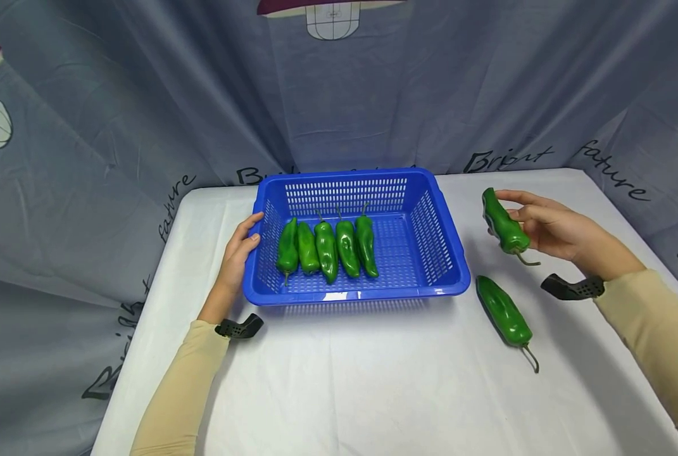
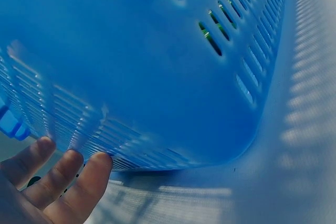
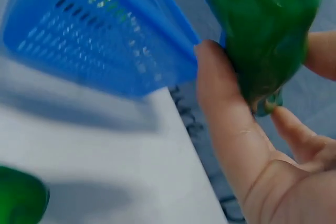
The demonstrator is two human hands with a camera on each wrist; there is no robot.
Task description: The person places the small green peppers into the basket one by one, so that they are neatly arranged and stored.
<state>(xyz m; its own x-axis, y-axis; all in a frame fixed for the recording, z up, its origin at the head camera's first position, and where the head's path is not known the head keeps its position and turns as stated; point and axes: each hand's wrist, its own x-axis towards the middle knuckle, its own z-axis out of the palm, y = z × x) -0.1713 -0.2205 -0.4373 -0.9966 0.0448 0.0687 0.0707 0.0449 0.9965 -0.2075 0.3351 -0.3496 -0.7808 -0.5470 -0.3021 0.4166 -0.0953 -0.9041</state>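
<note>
My right hand (image 1: 555, 231) holds a long green chili pepper (image 1: 505, 221) above the table, right of the blue plastic basket (image 1: 356, 296). Its curved stem points toward me. In the right wrist view the thumb (image 3: 223, 98) presses one side of that pepper, with other fingers at the opposite side. My left hand (image 1: 237, 256) rests against the basket's left side, thumb and a fingertip at the rim. Nearly straight fingers (image 2: 86, 187) touch the slotted outer wall in the left wrist view. Several green peppers (image 1: 326, 247) lie side by side in the basket's left half.
Another green pepper (image 1: 504, 311) lies on the white tabletop (image 1: 373, 380), below my right hand and beyond the basket's right front corner. A grey-blue curtain (image 1: 344, 107) with printed lettering hangs behind the table and down both sides.
</note>
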